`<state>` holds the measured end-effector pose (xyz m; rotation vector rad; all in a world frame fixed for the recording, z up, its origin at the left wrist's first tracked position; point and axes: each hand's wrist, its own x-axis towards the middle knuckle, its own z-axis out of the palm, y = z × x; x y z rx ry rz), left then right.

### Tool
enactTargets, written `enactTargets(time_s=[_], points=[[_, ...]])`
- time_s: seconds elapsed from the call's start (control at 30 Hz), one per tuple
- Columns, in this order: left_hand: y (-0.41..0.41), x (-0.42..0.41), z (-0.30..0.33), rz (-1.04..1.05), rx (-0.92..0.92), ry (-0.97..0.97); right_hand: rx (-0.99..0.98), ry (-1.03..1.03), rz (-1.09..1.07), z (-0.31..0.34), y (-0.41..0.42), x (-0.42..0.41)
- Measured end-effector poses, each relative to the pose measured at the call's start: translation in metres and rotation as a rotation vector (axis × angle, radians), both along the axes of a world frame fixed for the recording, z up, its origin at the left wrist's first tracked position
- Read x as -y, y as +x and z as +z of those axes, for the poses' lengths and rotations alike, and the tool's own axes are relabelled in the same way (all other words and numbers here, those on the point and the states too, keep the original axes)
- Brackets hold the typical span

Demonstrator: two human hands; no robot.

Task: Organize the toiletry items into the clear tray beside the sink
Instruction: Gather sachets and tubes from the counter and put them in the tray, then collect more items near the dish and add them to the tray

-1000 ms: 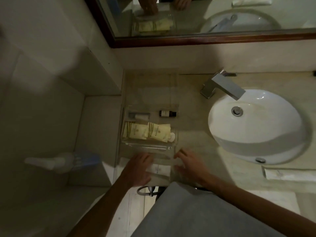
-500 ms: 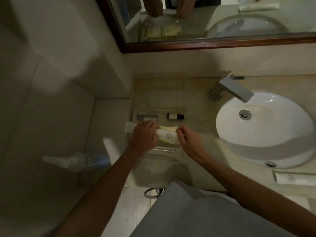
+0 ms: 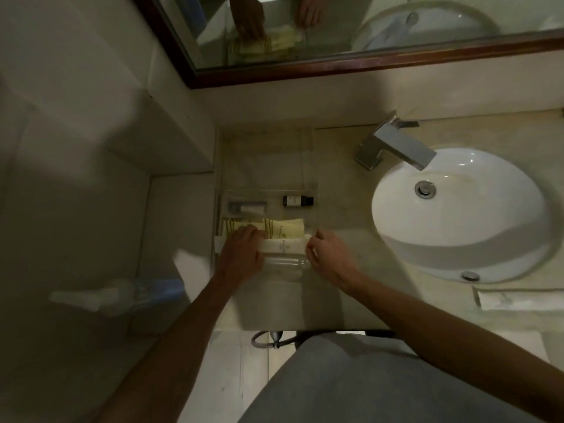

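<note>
Centre frame, over the clear tray [image 3: 268, 154], the left hand [image 3: 241, 254] and right hand [image 3: 329, 254] pinch a white packet [image 3: 283, 245] by its ends; it looks light, soft, crushable, best held there.

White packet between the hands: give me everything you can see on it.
The white packet is a long, flat sachet, paper-like, with a small dark logo at mid-length. It lies crosswise at the near part of the clear tray, just in front of the yellow packets. The left hand covers its left end and the right hand pinches its right end. Whether it rests on the tray floor is unclear.
</note>
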<state>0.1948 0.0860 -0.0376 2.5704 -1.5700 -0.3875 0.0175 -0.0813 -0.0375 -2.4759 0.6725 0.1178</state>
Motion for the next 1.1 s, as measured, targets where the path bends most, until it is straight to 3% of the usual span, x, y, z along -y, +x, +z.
enactTargets(time_s=[0.1,0.23,0.43,0.6,0.77,0.93,1.1], points=[[-0.018,0.019,0.005,0.024,-0.004,-0.098,0.076,0.042,-0.077,0.001,-0.018,0.011],[-0.071,0.096,0.004,-0.148,-0.097,-0.137,0.157,0.009,-0.250,0.005,-0.081,0.056],[-0.198,0.265,0.007,-0.395,-0.231,-0.193,0.005,-0.094,-0.451,0.010,-0.197,0.192],[-0.304,0.376,0.009,-0.422,-0.336,-0.108,-0.214,0.082,-0.594,0.019,-0.312,0.313],[-0.374,0.432,-0.002,-0.462,-0.354,-0.007,-0.132,-0.127,-0.795,0.005,-0.404,0.406],[-0.395,0.489,-0.003,-0.517,-0.275,-0.034,-0.136,-0.223,-0.684,-0.011,-0.401,0.497],[-0.377,0.595,0.002,-0.562,-0.194,-0.062,-0.182,-0.197,-0.556,-0.048,-0.399,0.518]])
